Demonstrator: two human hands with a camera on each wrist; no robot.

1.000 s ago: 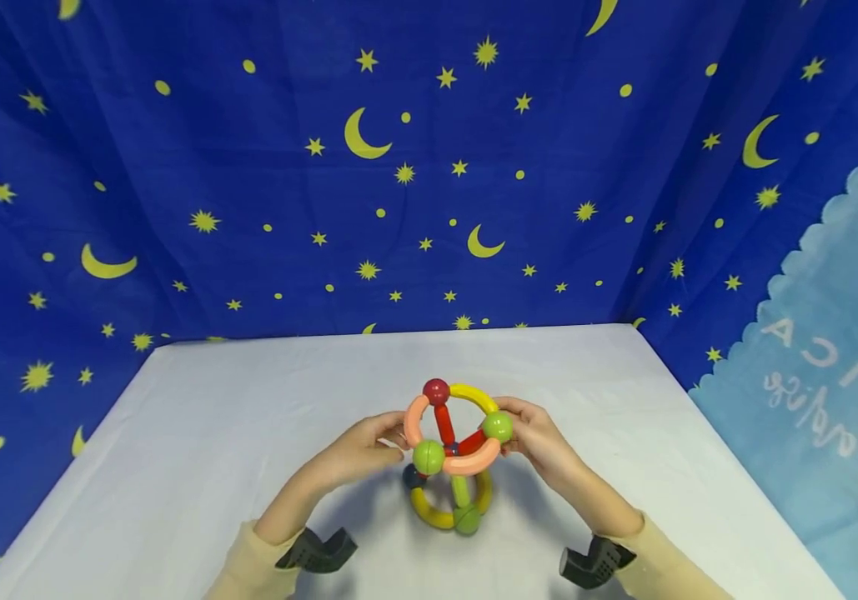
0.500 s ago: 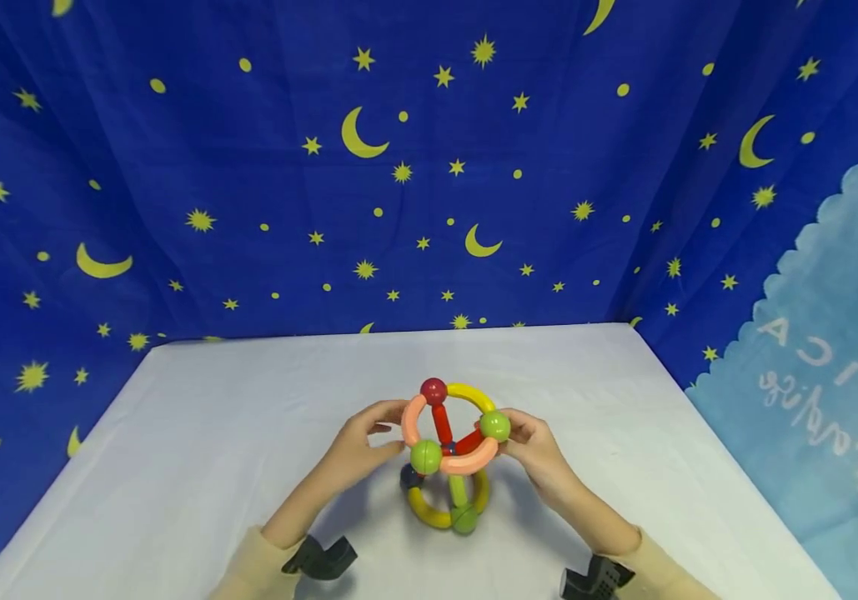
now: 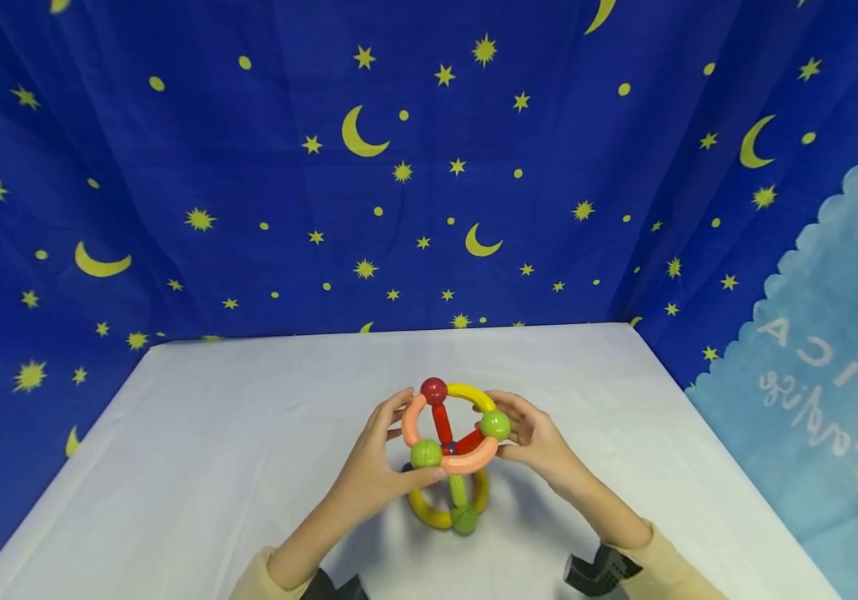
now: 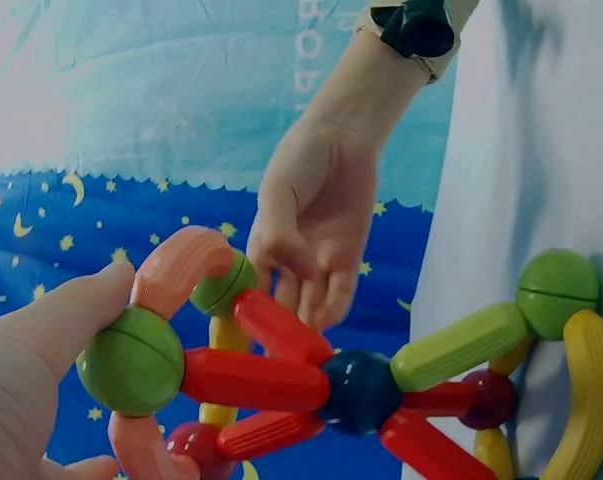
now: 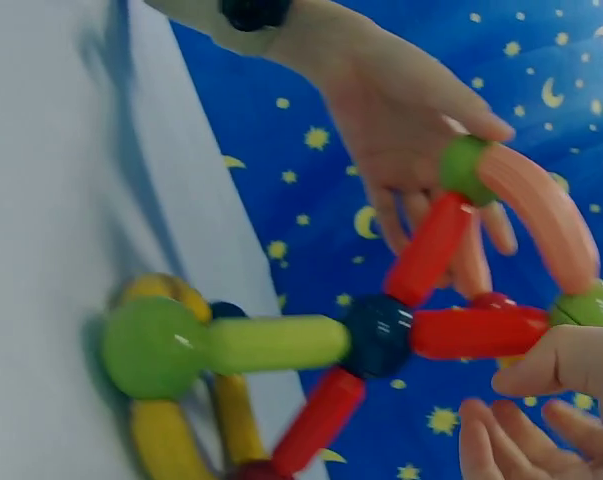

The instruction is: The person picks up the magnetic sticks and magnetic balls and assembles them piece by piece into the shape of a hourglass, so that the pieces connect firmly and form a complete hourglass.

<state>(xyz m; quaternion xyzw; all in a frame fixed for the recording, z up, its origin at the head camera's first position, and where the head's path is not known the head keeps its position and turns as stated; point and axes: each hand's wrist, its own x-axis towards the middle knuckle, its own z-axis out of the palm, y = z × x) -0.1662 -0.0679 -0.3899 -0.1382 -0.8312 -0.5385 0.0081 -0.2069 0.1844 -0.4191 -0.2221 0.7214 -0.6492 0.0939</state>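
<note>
A magnetic ball-and-stick model (image 3: 449, 448) stands on the white table in the head view. Its dark blue middle ball (image 4: 361, 390) joins red sticks and a light green stick (image 5: 279, 343). Salmon and yellow curved sticks form the upper ring, with a red ball (image 3: 434, 391) and two green balls. My left hand (image 3: 374, 462) holds the ring's left side, its thumb by the near green ball (image 4: 131, 360). At the right green ball (image 3: 495, 426), my right hand (image 3: 544, 442) has its thumb in front and fingers behind. The model partly hides the fingertips of both hands.
A white cloth covers the table (image 3: 248, 417). Behind it hangs a blue curtain (image 3: 286, 183) with yellow moons and stars. On the right is a light blue cloth (image 3: 834, 350) with lettering. Dark wrist devices (image 3: 601, 571) sit at both wrists.
My left hand has moved forward and inward, bringing its thumb under the near green ball. My right hand's fingers have shifted up around the right side. The model stays almost in place.
</note>
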